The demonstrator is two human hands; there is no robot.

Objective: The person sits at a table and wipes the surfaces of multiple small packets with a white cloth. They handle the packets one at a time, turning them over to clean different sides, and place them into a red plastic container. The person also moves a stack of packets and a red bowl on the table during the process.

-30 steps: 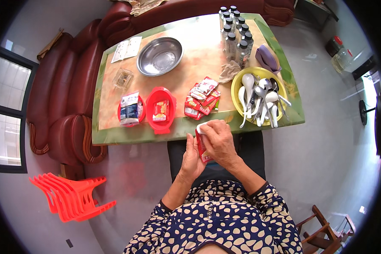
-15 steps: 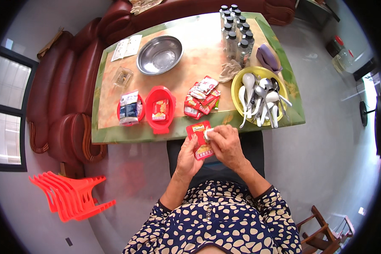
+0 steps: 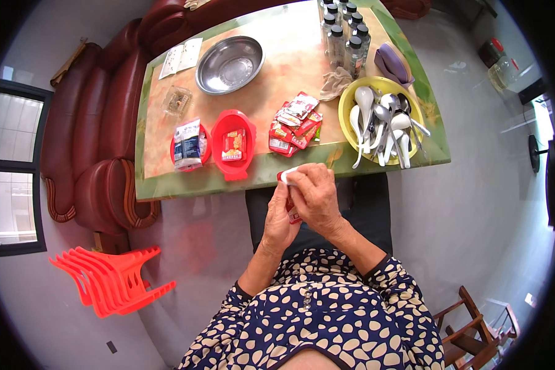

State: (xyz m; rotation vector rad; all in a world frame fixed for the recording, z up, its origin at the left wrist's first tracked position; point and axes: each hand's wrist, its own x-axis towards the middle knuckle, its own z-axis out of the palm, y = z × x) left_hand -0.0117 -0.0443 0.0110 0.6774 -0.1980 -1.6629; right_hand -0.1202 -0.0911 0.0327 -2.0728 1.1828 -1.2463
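My left hand grips a red food packet by its left side, just off the table's front edge. Pressed against the packet's top is a small white wad, which looks like tissue or cloth, pinched in my right hand. My right hand covers most of the packet. Beyond my hands, a loose pile of red and white packets lies on the table. To its left, a red oval basket has a similar packet lying flat inside.
A red bowl with a blue-and-white pouch stands left of the basket. Farther back is a steel basin. On the right are a yellow basin of spoons, a crumpled cloth, a purple case and several black-capped bottles.
My right hand has moved over the packet's upper part with the white wad, covering most of its front. The view has shifted, so the table sits higher.
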